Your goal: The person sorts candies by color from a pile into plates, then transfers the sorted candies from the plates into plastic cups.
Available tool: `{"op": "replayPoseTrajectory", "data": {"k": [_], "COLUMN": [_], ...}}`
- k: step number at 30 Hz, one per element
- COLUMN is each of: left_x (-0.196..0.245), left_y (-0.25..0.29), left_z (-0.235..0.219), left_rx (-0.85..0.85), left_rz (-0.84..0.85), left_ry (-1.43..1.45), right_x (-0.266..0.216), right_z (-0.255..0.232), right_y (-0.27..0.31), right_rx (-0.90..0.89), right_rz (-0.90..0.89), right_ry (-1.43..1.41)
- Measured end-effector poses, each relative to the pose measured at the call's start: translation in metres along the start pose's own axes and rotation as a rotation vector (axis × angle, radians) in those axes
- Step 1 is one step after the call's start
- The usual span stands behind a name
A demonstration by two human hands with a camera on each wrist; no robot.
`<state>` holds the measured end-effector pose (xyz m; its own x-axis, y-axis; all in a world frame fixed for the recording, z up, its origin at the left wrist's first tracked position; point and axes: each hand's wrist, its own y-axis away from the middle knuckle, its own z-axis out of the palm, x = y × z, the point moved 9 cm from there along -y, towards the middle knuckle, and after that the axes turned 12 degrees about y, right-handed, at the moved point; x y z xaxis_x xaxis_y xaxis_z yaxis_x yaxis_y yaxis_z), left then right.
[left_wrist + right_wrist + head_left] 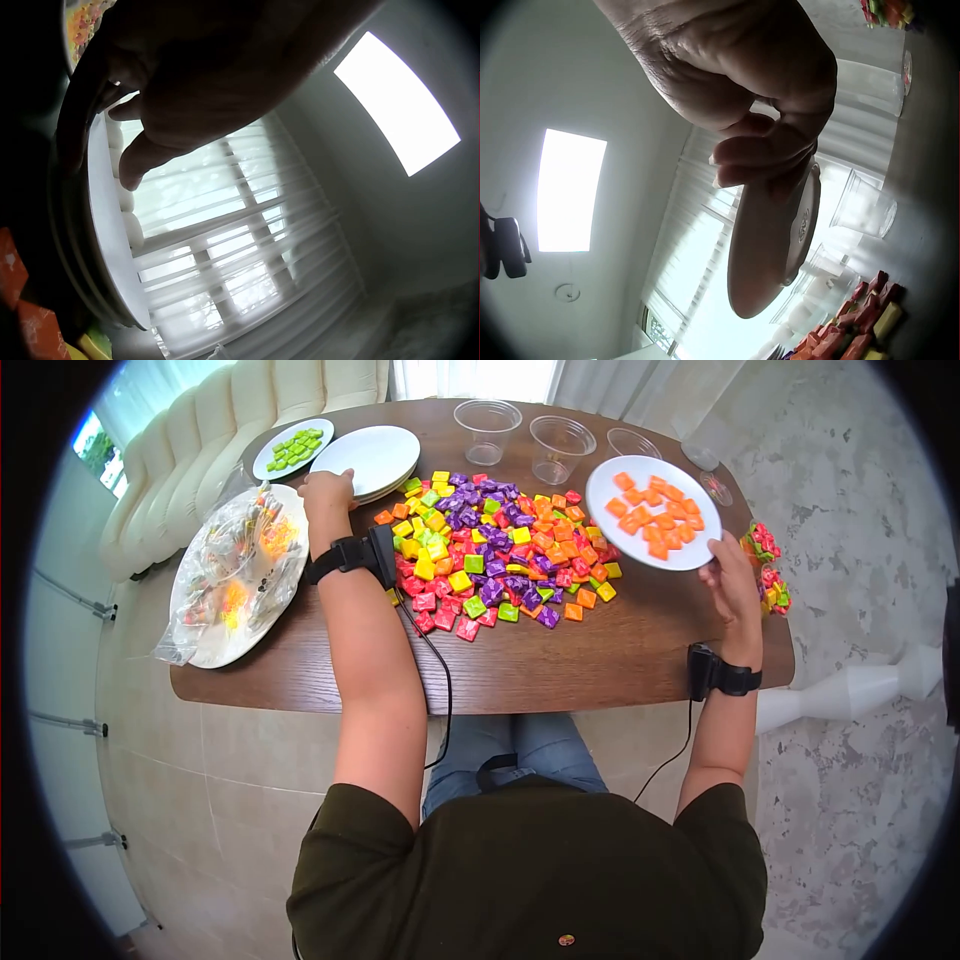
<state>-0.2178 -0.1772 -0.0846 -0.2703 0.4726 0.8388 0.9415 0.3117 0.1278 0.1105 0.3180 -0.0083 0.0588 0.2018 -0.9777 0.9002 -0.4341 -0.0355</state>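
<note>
My right hand (733, 585) grips the near right rim of a white plate (618, 540) that bears several orange candies (655, 510). In the right wrist view the plate (761, 247) shows its underside, held up above the table with the fingers at its edge. My left hand (328, 497) is at the left edge of a stack of white plates (370, 455). Seen from the left wrist, a finger (71, 150) reaches down beside the stack's rim (112, 240), while the thumb stands out over the top plate. A big pile of wrapped candies (490, 550) lies between the hands.
Clear plastic cups (487, 425) stand along the far edge. A plate of green candies (265, 463) sits at the far left, by a large white platter (205, 650) with a plastic bag on it. Colourful flowers (765, 542) show at the right edge.
</note>
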Motion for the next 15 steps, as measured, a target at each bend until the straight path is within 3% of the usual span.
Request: {"op": "replayPoseTrajectory", "data": {"k": [2,4,7,11,15], "left_x": [-0.005,-0.005,-0.001,0.006,0.012], "left_y": [-0.007,-0.016,-0.01,0.003,0.006], "left_z": [0.001,0.002,-0.003,-0.007,-0.011], "left_rx": [-0.024,0.038,0.047,-0.067,-0.097], "left_rz": [-0.024,0.066,0.086,-0.003,0.012], "left_ry": [0.0,-0.023,-0.023,-0.024,-0.052], "right_x": [-0.003,-0.011,-0.028,-0.044,-0.054], "right_z": [0.023,0.047,0.067,0.061,0.039], "right_y": [-0.003,-0.001,0.001,0.0,0.002], "right_rx": [-0.062,-0.103,-0.12,-0.095,-0.013], "right_rz": [0.039,0.073,0.015,-0.077,-0.097], "right_ry": [0.062,0.132,0.248,0.407,0.509]}}
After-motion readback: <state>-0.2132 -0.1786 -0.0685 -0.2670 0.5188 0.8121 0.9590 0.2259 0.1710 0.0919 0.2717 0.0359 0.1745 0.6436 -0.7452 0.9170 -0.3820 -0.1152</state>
